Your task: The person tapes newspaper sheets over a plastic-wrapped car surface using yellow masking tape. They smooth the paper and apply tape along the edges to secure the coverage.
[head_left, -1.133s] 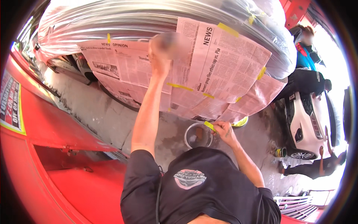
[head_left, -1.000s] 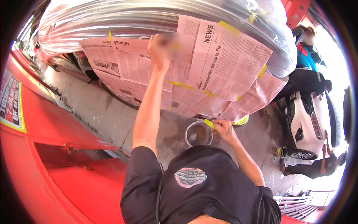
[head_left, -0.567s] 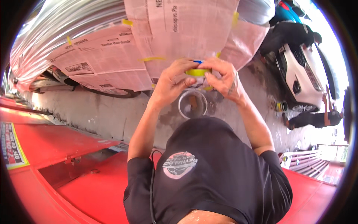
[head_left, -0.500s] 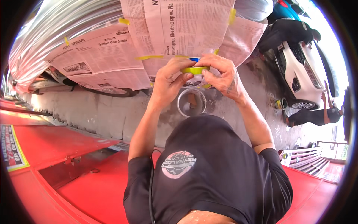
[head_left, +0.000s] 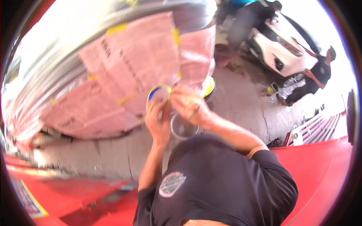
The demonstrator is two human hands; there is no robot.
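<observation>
My left hand [head_left: 157, 119] is wrapped round the lower side of a roll of yellow masking tape [head_left: 152, 94] with a blue inner face. Close against the roll's right side is my right hand [head_left: 190, 105], its fingers pinched together. Blur hides what, if anything, lies between those fingertips. Beyond both hands, pinkish newspaper sheets [head_left: 139, 56] cover the side of a vehicle, fixed with strips of yellow tape [head_left: 117, 29]. Clear plastic sheeting [head_left: 49, 64] drapes the rest of it.
A pale bucket [head_left: 174, 132] stands on the concrete floor [head_left: 241, 113] below my hands. At the far right, two people in dark clothes [head_left: 249, 22], [head_left: 323, 71] are at a white car [head_left: 277, 56], with a small bucket [head_left: 272, 89] nearby. Red panels [head_left: 316, 165] lie behind me.
My view has swung to the right and blurred. The tape roll, gripped by both hands before, is now turned ring-face up in my left hand, with my right fingers at its side.
</observation>
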